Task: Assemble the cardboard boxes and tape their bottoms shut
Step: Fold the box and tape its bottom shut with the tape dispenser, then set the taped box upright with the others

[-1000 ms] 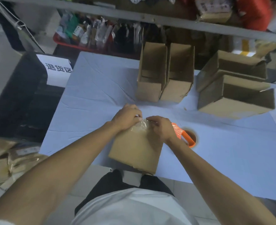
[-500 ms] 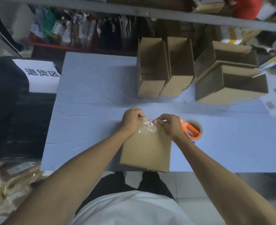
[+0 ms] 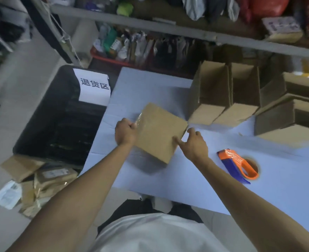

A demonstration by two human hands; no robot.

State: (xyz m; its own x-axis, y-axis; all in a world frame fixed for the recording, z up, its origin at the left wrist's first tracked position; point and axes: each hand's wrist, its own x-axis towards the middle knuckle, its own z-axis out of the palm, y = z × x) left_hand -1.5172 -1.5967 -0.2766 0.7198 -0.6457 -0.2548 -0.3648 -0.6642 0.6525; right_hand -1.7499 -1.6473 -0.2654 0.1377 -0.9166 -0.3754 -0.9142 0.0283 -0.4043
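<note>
A small brown cardboard box (image 3: 159,131) is held tilted just above the pale blue table (image 3: 195,182), its taped face up, with clear tape shining along its left edge. My left hand (image 3: 125,132) grips that left edge, fingers curled round it. My right hand (image 3: 193,143) holds the box's right corner, thumb on the top face and fingers at the side. An orange and blue tape dispenser (image 3: 238,165) lies on the table to the right of my right hand, touched by neither hand.
Two open assembled boxes (image 3: 224,95) stand side by side at the back of the table, and two bigger boxes (image 3: 293,113) are stacked at the right. A black bin (image 3: 59,124) with a white label sits left of the table. Parcels (image 3: 41,182) litter the floor. Shelves run behind.
My right hand let go of the tape dispenser, which now lies on the table. Both hands lifted and turned the box, moving it away from me toward the back boxes.
</note>
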